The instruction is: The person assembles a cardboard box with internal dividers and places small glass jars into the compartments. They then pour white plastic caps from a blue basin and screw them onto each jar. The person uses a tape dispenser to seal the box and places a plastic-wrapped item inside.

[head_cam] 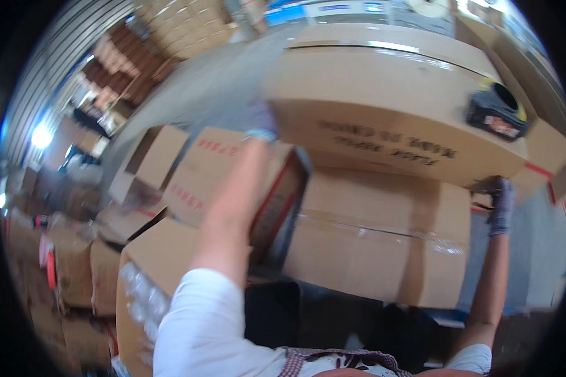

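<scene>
Both hands wear thin gloves. My left hand is at the left end of a large taped cardboard box, blurred, its fingers hard to make out. At the lower right corner of that box is my right hand, its fingers curled at the bottom edge. Dark printing marks the side facing me. A black and yellow tape dispenser rests on top, at the right. Nearer to me, below the large box, lies another taped cardboard box.
Red-printed cartons and an open carton stand left. Bubble wrap hangs over a carton near my left arm. Stacked cartons fill the back left. Another open box stands at the right.
</scene>
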A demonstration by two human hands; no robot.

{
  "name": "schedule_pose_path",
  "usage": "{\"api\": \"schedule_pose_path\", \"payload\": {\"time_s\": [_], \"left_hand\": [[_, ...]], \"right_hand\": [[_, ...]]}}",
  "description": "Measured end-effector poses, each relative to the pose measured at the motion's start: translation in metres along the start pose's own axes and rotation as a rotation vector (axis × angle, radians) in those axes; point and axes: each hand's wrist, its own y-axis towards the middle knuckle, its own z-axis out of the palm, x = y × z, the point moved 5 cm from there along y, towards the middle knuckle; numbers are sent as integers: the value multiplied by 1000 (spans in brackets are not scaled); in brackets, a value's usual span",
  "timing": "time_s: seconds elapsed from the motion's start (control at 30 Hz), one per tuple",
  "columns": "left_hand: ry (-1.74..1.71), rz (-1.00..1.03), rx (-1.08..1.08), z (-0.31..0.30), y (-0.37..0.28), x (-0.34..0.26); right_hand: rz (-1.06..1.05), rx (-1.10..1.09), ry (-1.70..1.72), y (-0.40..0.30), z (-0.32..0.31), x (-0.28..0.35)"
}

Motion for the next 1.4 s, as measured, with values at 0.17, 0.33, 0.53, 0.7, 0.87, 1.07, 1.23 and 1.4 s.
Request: {"api": "schedule_pose_path", "payload": {"time_s": [0.17,0.33,0.53,0.7,0.87,1.07,1.23,1.4], "left_hand": [[-402,-241,142,-58,-18,-16],[108,11,-8,-97,-59,-65],[-133,47,-242,-150,-161,-67],[81,60,-475,-218,-245,-26],[281,-18,-236,-234,-335,-21],[930,3,-146,-202,-393,-78],[-91,-305,-586,-248,-424,-8],[241,-295,-632,-212,-389,9]], "right_hand": [[107,-230,-139,-168,9,109],[229,-339,-41,-271,38,149],[238,-394,58,-303,26,129],[381,-754,392,-325,-18,58],[294,-578,293,-356,-72,19],[378,-557,302,-429,-109,-17],[398,-677,237,-388,-94,-29],[357,-700,720,-344,-66,-6]]}}
